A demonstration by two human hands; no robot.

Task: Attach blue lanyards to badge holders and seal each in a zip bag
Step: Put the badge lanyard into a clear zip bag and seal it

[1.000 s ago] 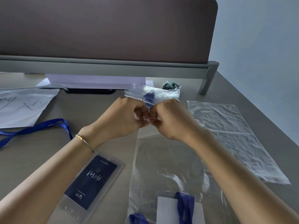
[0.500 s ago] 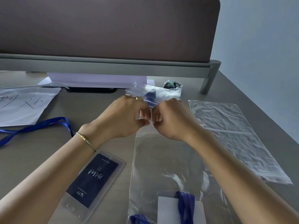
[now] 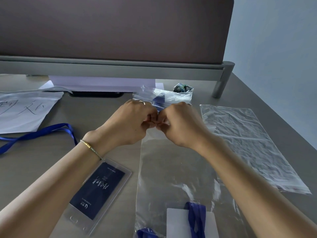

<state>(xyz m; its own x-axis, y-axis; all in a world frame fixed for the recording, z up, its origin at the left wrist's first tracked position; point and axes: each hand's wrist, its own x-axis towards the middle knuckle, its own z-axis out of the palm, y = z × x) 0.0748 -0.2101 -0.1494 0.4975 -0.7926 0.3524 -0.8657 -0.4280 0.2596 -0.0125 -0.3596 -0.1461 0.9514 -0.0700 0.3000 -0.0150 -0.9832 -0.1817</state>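
We pinch the zip bag (image 3: 173, 170) mouth with left hand (image 3: 132, 124) and right hand (image 3: 180, 126), sealing; next, we press along the strip.

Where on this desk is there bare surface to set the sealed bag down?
Bare desk lies between the written sheet, loose lanyard and left hand; another strip runs by the right edge. Crowded: the near centre, with badge holder and bags.

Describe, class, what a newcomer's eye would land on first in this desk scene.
First, the left hand and right hand meeting mid-desk, pinching the top edge of a long clear plastic zip bag that holds a white badge card with a blue lanyard. Next, the dark navy badge in a clear holder under the left forearm, and a loose blue ribbon lanyard at far left.
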